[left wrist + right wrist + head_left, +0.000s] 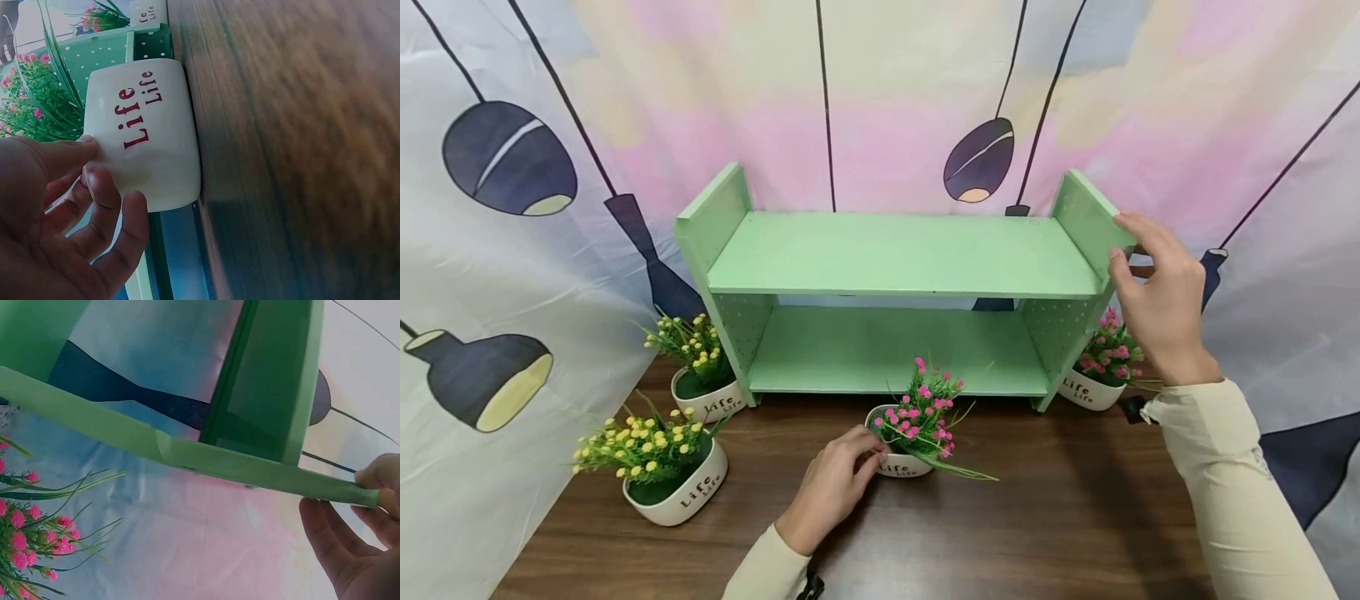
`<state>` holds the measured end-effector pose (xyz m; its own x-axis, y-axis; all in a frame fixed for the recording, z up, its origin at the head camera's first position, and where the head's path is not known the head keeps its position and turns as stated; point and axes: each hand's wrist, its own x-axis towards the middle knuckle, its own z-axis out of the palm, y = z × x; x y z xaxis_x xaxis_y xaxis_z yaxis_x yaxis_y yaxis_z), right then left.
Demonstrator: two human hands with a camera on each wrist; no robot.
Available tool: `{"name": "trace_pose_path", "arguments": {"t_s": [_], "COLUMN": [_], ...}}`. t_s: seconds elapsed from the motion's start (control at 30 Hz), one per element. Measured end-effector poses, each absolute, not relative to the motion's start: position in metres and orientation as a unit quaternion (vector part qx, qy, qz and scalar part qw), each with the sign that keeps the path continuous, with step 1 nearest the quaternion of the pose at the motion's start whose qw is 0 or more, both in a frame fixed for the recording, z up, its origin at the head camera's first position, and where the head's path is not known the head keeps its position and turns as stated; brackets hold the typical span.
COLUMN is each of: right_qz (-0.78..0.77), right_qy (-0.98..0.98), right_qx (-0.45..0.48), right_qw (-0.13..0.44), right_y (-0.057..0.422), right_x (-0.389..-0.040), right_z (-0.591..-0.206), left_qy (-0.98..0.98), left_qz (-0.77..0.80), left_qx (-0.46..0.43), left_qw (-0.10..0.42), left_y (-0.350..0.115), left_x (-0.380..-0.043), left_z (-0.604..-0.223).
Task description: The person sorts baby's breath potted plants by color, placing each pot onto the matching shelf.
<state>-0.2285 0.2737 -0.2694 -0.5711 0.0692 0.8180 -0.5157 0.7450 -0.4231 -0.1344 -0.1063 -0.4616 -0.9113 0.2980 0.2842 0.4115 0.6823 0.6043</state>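
A green two-tier shelf (895, 254) stands on the wooden table, both boards bare. My right hand (1165, 308) pinches the upper part of its right side panel (275, 478), thumb on one face and fingers on the other in the right wrist view. In front of the shelf sits a white oval pot (165, 162) marked "Life", with pink flowers (917, 408). Its rim is gripped by my left hand (835, 483), thumb against the outer wall; some fingertips are hidden behind the pot.
Two white pots of yellow flowers (647, 446) stand on the left, one beside the shelf's left panel and one nearer me. Another pink-flowered pot (1093, 392) stands by the right panel, below my right arm. A cloth (895, 100) printed with lamps hangs behind the shelf.
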Motion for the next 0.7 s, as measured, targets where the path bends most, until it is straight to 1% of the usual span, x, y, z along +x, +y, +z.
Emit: {"name": "trace_pose_path", "arguments": {"t_s": [0.23, 0.37, 0.53, 0.7], "right_qz": [0.362, 0.363, 0.366, 0.363], "right_qy": [-0.82, -0.817, -0.809, -0.807], "right_qx": [0.13, 0.121, 0.108, 0.11], "right_qw": [0.424, 0.433, 0.447, 0.452], "right_y": [0.278, 0.279, 0.277, 0.276], "right_x": [-0.227, -0.231, -0.241, -0.238], "right_z": [-0.265, -0.263, -0.261, -0.267], "left_qy": [-0.912, -0.914, -0.911, -0.916], "left_qz": [-0.347, -0.344, -0.348, -0.335], "left_qx": [-0.195, -0.196, -0.198, -0.198], "left_qw": [0.095, 0.091, 0.1, 0.096], "left_y": [-0.105, -0.102, -0.102, -0.1], "left_x": [-0.134, -0.138, -0.143, -0.14], "left_z": [-0.464, -0.461, -0.456, -0.457]}}
